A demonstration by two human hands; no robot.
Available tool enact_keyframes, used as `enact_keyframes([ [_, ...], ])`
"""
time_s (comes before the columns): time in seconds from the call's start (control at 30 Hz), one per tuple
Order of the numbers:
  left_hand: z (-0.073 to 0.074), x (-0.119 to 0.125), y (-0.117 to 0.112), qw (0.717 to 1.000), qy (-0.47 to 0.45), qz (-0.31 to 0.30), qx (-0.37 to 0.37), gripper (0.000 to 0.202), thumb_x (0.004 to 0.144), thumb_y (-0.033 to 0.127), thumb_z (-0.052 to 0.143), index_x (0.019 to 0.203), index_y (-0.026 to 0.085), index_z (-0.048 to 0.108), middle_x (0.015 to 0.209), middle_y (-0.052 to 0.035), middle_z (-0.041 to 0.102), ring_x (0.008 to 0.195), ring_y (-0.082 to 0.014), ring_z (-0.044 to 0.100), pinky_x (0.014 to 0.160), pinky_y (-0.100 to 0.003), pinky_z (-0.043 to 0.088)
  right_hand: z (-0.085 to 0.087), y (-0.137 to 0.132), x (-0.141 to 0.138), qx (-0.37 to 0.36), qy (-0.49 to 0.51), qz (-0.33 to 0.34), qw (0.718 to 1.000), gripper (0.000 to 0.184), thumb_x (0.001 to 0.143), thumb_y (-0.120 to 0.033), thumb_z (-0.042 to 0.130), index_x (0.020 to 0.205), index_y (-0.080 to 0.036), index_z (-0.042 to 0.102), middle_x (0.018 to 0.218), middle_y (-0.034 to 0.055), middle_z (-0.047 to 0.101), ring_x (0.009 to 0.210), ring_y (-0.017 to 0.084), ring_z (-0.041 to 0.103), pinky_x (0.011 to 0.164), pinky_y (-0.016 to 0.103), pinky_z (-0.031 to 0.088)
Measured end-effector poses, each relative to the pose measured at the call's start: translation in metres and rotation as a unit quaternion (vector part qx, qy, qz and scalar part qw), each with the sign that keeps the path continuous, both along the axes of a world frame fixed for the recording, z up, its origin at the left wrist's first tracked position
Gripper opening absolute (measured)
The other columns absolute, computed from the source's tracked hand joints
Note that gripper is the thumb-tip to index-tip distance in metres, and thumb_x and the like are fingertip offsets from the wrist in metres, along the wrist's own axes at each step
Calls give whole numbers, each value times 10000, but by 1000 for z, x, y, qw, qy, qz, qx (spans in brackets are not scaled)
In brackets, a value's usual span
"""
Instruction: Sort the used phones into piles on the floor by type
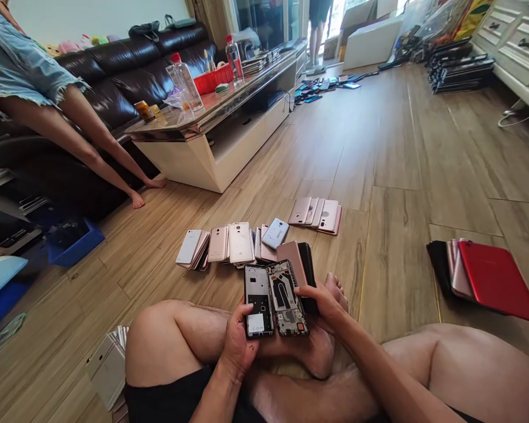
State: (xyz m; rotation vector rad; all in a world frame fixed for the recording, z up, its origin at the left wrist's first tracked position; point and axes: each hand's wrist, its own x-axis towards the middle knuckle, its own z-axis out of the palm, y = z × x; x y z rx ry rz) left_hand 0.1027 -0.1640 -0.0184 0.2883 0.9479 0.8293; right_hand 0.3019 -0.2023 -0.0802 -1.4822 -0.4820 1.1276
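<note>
My left hand (238,341) is closed round the lower left side of a phone mid-frame (259,299), dark-rimmed with a grey and black face and a white label. Held beside it in my right hand (324,302) is a second phone frame (286,299), black and silver, my thumb pressing on its right edge. Their near edges touch or almost touch. Just behind show a rose-gold phone back (293,254) and a black one (307,264); whether my right fingers also grip these, I cannot tell. Beyond lie stacks of phone shells (241,241) and a silver-blue back (275,233).
More shells (315,212) lie fanned out farther ahead. A red shell (498,279) tops a pile at right; pale shells (108,364) sit by my left knee. A person's legs (88,141) stand left of the low table (176,158). A blue bin (74,244) is at left.
</note>
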Motion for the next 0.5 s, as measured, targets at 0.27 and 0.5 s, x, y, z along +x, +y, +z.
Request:
enact_keyframes([
  [0.27,2,4,2,999,-20,17,-42,343,769,163,631,1099,101,702,957,-110,781,875,-264,749,948,-431,572,-24,-1,0,-25,66,-43,997,284,639,-387,776,871,-264,667,685,12,662,699,268,619,608,363,499],
  [0.5,-3,2,5,997,-47,6,-53,352,782,183,615,1104,88,719,974,-126,784,906,-280,749,994,-459,551,-7,4,-4,-17,115,23,993,327,620,-390,773,891,-236,675,714,0,683,708,261,650,656,378,525],
])
